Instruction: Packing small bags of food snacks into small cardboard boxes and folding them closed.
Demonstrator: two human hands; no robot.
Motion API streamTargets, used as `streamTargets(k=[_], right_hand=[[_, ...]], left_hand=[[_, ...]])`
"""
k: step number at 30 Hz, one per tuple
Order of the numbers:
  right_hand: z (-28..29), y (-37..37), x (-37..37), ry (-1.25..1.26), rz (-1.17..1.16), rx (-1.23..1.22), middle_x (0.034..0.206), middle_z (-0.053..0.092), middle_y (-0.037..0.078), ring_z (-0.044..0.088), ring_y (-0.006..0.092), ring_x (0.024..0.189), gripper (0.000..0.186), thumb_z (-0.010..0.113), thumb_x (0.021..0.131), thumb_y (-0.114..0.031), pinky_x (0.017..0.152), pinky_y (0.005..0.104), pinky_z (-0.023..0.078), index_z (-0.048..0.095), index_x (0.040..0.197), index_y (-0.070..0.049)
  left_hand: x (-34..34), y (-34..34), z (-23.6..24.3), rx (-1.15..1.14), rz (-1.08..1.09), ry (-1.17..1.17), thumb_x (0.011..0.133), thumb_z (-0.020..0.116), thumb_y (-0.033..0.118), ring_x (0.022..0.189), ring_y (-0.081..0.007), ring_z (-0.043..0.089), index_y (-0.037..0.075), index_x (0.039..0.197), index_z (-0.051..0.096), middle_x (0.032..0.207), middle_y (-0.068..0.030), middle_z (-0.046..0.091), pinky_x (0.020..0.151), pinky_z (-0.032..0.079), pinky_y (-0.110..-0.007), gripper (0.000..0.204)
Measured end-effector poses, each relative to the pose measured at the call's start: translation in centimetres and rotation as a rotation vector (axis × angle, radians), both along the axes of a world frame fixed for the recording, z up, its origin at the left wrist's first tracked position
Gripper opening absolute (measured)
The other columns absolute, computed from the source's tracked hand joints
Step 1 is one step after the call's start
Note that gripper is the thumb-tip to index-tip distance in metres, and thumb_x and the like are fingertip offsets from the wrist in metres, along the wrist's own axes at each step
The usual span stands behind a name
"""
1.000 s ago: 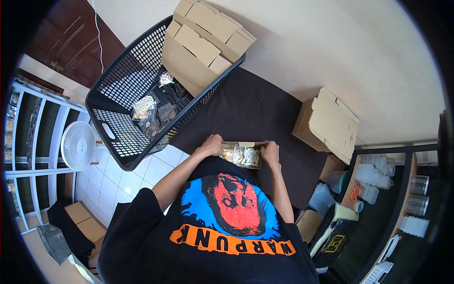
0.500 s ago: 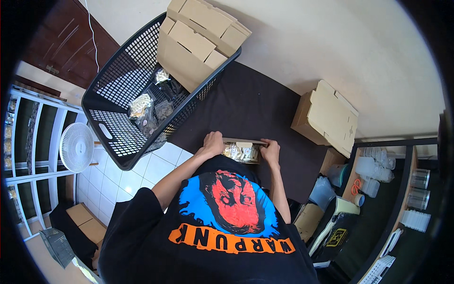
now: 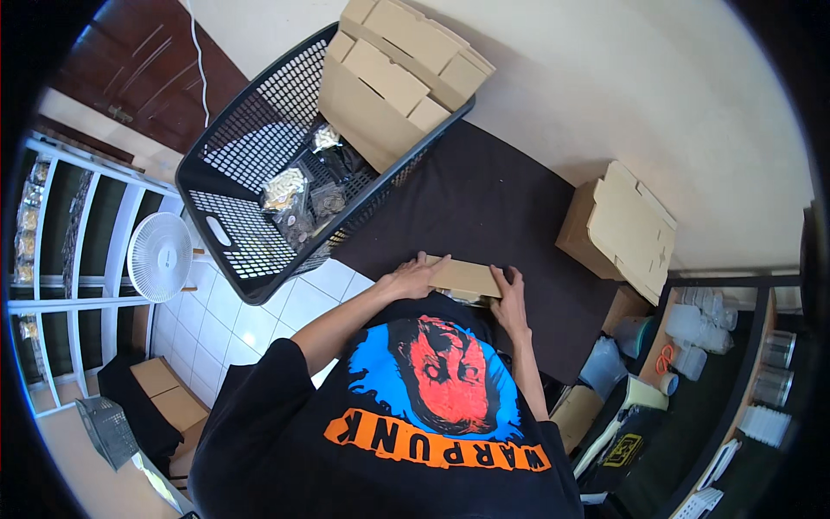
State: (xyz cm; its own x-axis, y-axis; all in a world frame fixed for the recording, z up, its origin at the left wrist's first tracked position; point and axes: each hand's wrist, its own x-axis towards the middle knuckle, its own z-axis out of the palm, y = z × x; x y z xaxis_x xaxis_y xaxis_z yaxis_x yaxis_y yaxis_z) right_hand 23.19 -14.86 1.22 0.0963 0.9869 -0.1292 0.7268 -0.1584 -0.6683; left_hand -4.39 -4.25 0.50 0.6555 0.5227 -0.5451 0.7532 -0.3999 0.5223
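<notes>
In front of me is a small brown cardboard box (image 3: pixel 464 275) at the table's near edge, its flap lying over most of it, with some pale packed contents (image 3: pixel 474 297) showing beneath the flap's near edge. My left hand (image 3: pixel 411 278) grips the box's left end, fingertips on the flap. My right hand (image 3: pixel 509 295) grips the right end, fingers at the corner. Beyond them to the left, a black perforated basket (image 3: pixel 242 257) holds flat brown cardboard boxes (image 3: pixel 389 78) and bags of pale and dark items (image 3: pixel 284 190).
A bigger cardboard box (image 3: pixel 622 233) stands on the dark table (image 3: pixel 467 199) at the right. Shelves with containers (image 3: pixel 702 316) and orange scissors (image 3: pixel 664 357) are at my right. A white fan (image 3: pixel 160 255), white shelving (image 3: pixel 104 242) and a brown door (image 3: pixel 143 78) are on the left.
The box's flap has come down over the contents that showed earlier. Both hands have moved with it to grip at the flap's ends. The whole view has shifted slightly rightward.
</notes>
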Motion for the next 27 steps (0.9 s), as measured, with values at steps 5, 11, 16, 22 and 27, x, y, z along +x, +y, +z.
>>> streamTargets(k=[5,11,16,22,27], right_hand=[[1.3,-1.6,-1.4,-0.171,0.329,-0.068,0.171,0.007,0.029,0.016,0.0516,0.156,0.088,0.079,0.084,-0.039,0.120,0.0648,0.027,0.041,0.161,-0.026],[-0.4,-1.9,-3.0,-0.379,0.479,0.030,0.172,0.007,0.026,0.010,0.0488,0.158,0.086,0.069,0.089,-0.060,0.119,0.0718,0.020,0.033,0.164,-0.036],[0.6,-0.8,-3.6,-0.370,0.576,-0.021,0.172,0.009,0.026,0.010,0.0522,0.157,0.079,0.066,0.091,-0.060,0.115,0.0768,0.023,0.036,0.162,-0.042],[-0.7,-0.8,-3.2,-0.370,0.585,-0.012,0.172,0.008,0.025,0.011,0.0511,0.157,0.070,0.061,0.095,-0.059,0.116,0.0756,0.022,0.041,0.160,-0.040],[-0.8,-0.8,-3.4,-0.351,0.571,-0.007,0.172,0.010,0.024,0.012,0.0502,0.157,0.062,0.059,0.100,-0.053,0.117,0.0738,0.022,0.045,0.158,-0.038]], left_hand=[[-0.4,0.1,0.5,-0.077,-0.080,0.131,0.084,0.078,0.039,0.141,-0.0531,0.038,0.028,0.169,0.004,0.157,-0.0387,0.018,0.113,0.039,-0.062,0.113],[-0.9,-2.3,-1.3,0.526,-0.207,0.060,0.079,0.080,0.060,0.152,-0.0494,0.024,0.020,0.169,0.010,0.171,-0.0313,0.002,0.106,0.035,-0.067,0.121],[0.4,-2.2,1.7,0.558,-0.274,0.100,0.078,0.077,0.067,0.158,-0.0457,0.011,0.015,0.168,0.018,0.172,-0.0249,0.008,0.117,0.025,-0.072,0.120],[1.0,-2.7,0.3,0.651,-0.352,0.043,0.083,0.070,0.069,0.156,-0.0415,0.021,0.017,0.167,0.023,0.171,-0.0197,0.019,0.117,0.026,-0.072,0.109],[1.0,-2.4,-0.7,0.592,-0.345,0.041,0.083,0.068,0.070,0.152,-0.0420,0.030,0.016,0.167,0.021,0.169,-0.0205,0.024,0.115,0.029,-0.072,0.111]])
